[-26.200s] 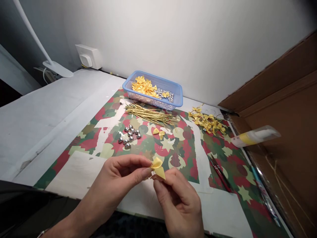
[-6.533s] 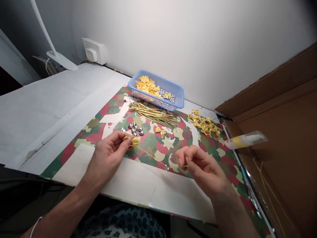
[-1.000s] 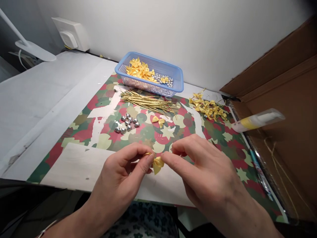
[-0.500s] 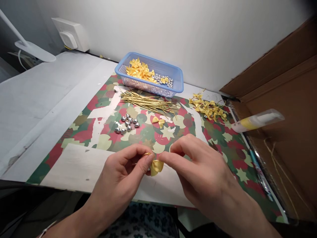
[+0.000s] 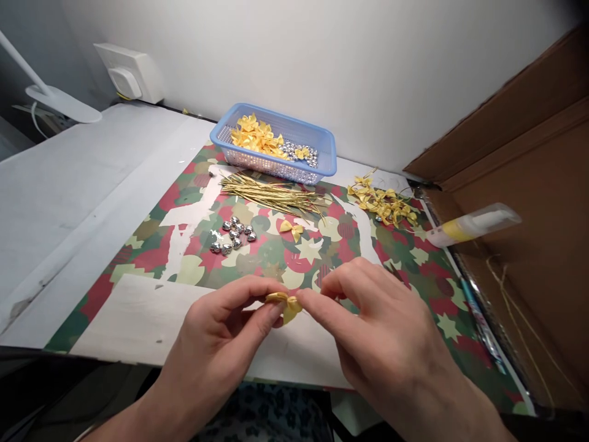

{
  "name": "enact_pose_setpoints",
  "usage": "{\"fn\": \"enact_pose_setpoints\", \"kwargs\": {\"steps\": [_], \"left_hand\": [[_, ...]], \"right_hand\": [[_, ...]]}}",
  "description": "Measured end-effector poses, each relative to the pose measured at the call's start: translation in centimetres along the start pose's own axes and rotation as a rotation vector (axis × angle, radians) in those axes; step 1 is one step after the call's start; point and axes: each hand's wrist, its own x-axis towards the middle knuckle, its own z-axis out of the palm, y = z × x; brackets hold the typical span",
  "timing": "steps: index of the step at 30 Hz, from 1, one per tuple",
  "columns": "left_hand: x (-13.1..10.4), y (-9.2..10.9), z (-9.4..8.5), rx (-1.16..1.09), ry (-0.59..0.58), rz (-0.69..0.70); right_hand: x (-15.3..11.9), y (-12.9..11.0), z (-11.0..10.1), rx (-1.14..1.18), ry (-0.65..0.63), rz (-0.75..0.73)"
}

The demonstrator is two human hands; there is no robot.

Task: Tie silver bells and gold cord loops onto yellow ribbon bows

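Observation:
A small yellow ribbon bow (image 5: 284,304) is pinched between the fingertips of both hands, low over the table's near edge. My left hand (image 5: 221,344) grips its left side with thumb and forefinger. My right hand (image 5: 381,334) meets it from the right, forefinger and thumb on the bow. Whether a gold tie is on the bow cannot be told. On the patterned mat (image 5: 414,288) behind lie a single yellow bow (image 5: 291,229), a cluster of silver heart beads (image 5: 232,234) and a bundle of gold wire ties (image 5: 271,193).
A blue basket (image 5: 327,161) of yellow bows and silver beads stands by the wall. A pile of finished bows (image 5: 383,205) lies at the right. A glue bottle (image 5: 472,224) juts from a cardboard box (image 5: 529,184). A wall socket (image 5: 129,73) and lamp base (image 5: 64,103) sit far left.
The bow has turned between my fingertips and now lies flatter. Both hands stay close together at the same spot; the view has dipped slightly.

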Motion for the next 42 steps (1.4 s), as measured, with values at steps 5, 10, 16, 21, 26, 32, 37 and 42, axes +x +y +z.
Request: {"fn": "enact_pose_setpoints", "kwargs": {"steps": [5, 10, 16, 21, 26, 32, 37, 42], "left_hand": [[0.1, -0.2, 0.2, -0.026, 0.07, 0.0], [0.0, -0.3, 0.1, -0.011, 0.081, -0.009], [-0.1, -0.2, 0.1, -0.005, 0.088, -0.019], [-0.2, -0.1, 0.1, 0.016, 0.105, -0.009], [-0.3, -0.3, 0.1, 0.06, 0.117, 0.026], [-0.4, -0.3, 0.1, 0.086, 0.137, 0.084], [-0.6, -0.6, 0.1, 0.104, 0.128, 0.127], [-0.7, -1.3, 0.3, 0.089, 0.129, 0.137]], "right_hand": [[-0.2, -0.4, -0.2, -0.005, 0.038, 0.008], [-0.4, -0.7, -0.2, 0.034, 0.057, 0.037], [-0.5, -1.0, -0.1, 0.063, 0.039, 0.069], [-0.7, -1.2, -0.1, 0.083, 0.026, 0.086], [-0.4, -1.2, -0.1, 0.07, 0.036, 0.067], [-0.4, -1.4, -0.2, 0.07, 0.005, 0.073], [-0.2, -1.5, 0.0, 0.061, 0.003, 0.082], [-0.5, -2.1, 0.9, 0.105, 0.058, 0.139]]}}
